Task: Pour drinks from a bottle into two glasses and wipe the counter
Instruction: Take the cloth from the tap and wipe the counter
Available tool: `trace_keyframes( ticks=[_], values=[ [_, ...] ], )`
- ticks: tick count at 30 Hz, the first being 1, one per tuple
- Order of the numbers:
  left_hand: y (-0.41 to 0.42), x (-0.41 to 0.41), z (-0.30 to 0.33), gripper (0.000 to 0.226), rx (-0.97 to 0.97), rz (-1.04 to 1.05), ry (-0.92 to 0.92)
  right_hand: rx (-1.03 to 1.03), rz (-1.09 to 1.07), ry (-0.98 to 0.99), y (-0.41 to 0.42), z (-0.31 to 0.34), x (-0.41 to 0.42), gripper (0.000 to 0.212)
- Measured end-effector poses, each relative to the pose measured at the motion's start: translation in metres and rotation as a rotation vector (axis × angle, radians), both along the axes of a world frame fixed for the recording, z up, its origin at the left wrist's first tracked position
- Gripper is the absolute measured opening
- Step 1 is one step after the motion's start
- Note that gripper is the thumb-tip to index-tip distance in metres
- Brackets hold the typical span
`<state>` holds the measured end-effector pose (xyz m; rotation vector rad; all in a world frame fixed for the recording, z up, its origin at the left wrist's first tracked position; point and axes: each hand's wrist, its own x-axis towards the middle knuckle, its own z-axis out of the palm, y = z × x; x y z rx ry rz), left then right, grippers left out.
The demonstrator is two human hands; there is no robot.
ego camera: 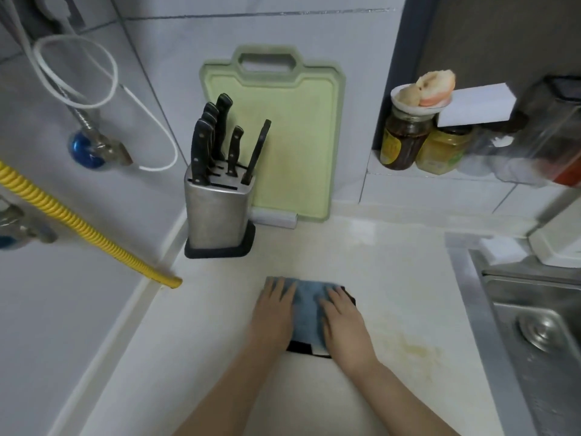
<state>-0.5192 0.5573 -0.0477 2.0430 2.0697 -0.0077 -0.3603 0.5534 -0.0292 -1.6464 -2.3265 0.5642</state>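
A folded blue cloth (307,309) with a black edge lies flat on the white counter (393,278), in the middle of the view. My left hand (273,313) presses flat on its left side, fingers spread. My right hand (342,322) presses flat on its right side in the same way. Neither hand grips the cloth; both palms rest on top. A yellowish stain (415,349) marks the counter to the right of the cloth. No bottle or glasses are in view.
A steel knife block (217,212) stands at the back left, with a green cutting board (295,143) leaning on the wall behind it. Jars (405,136) sit on a ledge at the right. A steel sink (534,325) lies at the right, a yellow hose (78,221) at the left.
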Motion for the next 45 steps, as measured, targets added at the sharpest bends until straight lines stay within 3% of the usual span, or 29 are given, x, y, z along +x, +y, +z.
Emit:
trace_keyframes(
  ticks=[4,8,10,19,45],
  values=[
    [-0.001,0.006,-0.008,0.054,-0.064,-0.074,0.091,0.012,-0.015,-0.178,0.001,-0.023,-0.020,0.037],
    [-0.002,0.000,-0.009,0.054,0.017,-0.127,0.127,0.025,-0.003,-0.308,0.004,-0.035,-0.027,0.059],
    [0.008,-0.006,-0.010,0.055,0.037,-0.094,0.132,0.015,0.028,-0.337,0.018,-0.032,-0.030,0.051],
    [0.079,-0.001,-0.034,0.058,0.047,0.071,0.190,0.058,0.142,-0.383,0.102,-0.048,-0.032,0.054],
    [0.150,0.215,-0.046,0.056,0.211,-0.273,0.054,0.007,-0.205,-0.411,0.128,-0.046,0.193,0.052]
  ],
)
